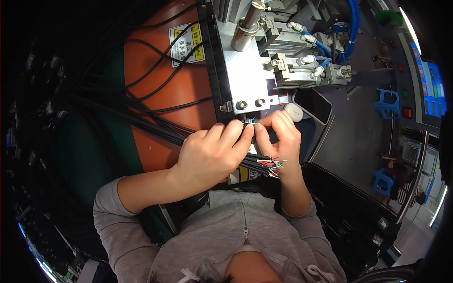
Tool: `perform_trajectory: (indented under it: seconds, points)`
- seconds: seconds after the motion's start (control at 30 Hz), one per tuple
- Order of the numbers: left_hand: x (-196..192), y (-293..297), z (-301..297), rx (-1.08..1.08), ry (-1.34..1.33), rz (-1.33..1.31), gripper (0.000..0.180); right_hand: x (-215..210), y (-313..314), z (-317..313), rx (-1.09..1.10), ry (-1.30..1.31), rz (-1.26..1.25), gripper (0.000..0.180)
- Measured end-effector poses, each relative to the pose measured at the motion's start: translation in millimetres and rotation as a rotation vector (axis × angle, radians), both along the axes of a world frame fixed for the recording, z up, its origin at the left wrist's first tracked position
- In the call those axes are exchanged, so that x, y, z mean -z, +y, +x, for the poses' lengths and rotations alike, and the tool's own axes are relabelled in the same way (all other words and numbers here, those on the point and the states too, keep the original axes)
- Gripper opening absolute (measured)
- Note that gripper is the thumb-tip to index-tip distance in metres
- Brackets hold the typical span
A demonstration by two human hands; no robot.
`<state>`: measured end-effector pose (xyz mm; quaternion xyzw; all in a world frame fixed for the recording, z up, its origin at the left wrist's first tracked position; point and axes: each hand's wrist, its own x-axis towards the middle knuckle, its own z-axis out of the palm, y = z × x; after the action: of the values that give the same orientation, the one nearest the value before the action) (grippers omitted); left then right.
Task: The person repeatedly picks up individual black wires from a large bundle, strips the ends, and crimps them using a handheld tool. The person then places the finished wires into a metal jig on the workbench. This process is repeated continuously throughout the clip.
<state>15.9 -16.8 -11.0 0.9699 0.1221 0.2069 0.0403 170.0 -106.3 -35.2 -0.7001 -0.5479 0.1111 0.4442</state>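
- The left hand (210, 158) is sitting at the centre of the frame, closed around a bundle of black cables (151, 125) that is running off toward the upper left; its thumb and forefinger are pinching together on the thin coloured wire tips (250, 121).
- The right hand (283, 137) is meeting it just right of centre, fingertips pressed together on the same wire tips, directly below the grey metal machine (245, 70) in the upper middle.
- A second set of cut ends with stripped coloured wires (273, 165) is fanning out loose under the right wrist, touching it.
- Risk: the tips are being held by the very ends only. Any tug from the heavy bundle is likely to be pulling them out of the pinch.
- Risk: the loose ends below are lying against the wrist. A turn of that hand could be bending or tangling them with the wire being worked.
- Risk: the fingers are working just beside the machine's lower edge and its two bolts (250, 104). A slip upward could be knocking knuckles on the metal.
- Risk: the cables are crossing the orange surface (155, 80) in a loose tangle, so one may be snagging another when drawn.
- Whether the fine strands are frayed cannot be told at this size.
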Motion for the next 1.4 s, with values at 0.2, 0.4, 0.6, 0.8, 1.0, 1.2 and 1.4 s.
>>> perform_trajectory:
  seconds: [0.2, 0.4, 0.6, 0.8, 1.0, 1.2, 1.4]
  points:
    - [3.2, 0.6, -0.2, -0.002, -0.006, 0.010, 0.033, 13.8, 2.7, -1.7, 0.051, 0.138, 0.065, 0.005]
    - [3.1, 7.2, 1.6, 0.030, -0.094, -0.041, 0.029, 31.1, 0.1, 2.2, 0.026, 1.069, -0.067, 0.010]
    - [3.2, 11.0, 1.7, 0.037, -0.109, -0.071, 0.026, 10.1, 4.2, -3.0, 0.062, 0.323, 0.007, 0.005]
    - [-0.9, 13.3, -4.6, 0.040, -0.082, -0.123, 0.020, 11.4, 4.0, -2.4, 0.104, 0.207, 0.097, 0.008]
    - [-4.9, 5.8, -10.7, -0.046, 0.025, -0.030, 0.015, 8.2, -1.0, 6.6, 0.051, 0.115, 0.247, 0.019]
    - [-1.6, 17.1, -12.9, 0.056, -0.040, -0.189, 0.016, -0.3, 4.6, 2.2, -0.462, 0.126, 0.358, 0.025]
    - [-16.1, 22.3, -3.9, 0.159, -0.306, -0.061, 0.037, -5.4, -13.1, 6.6, -0.149, 0.053, 0.352, 0.020]
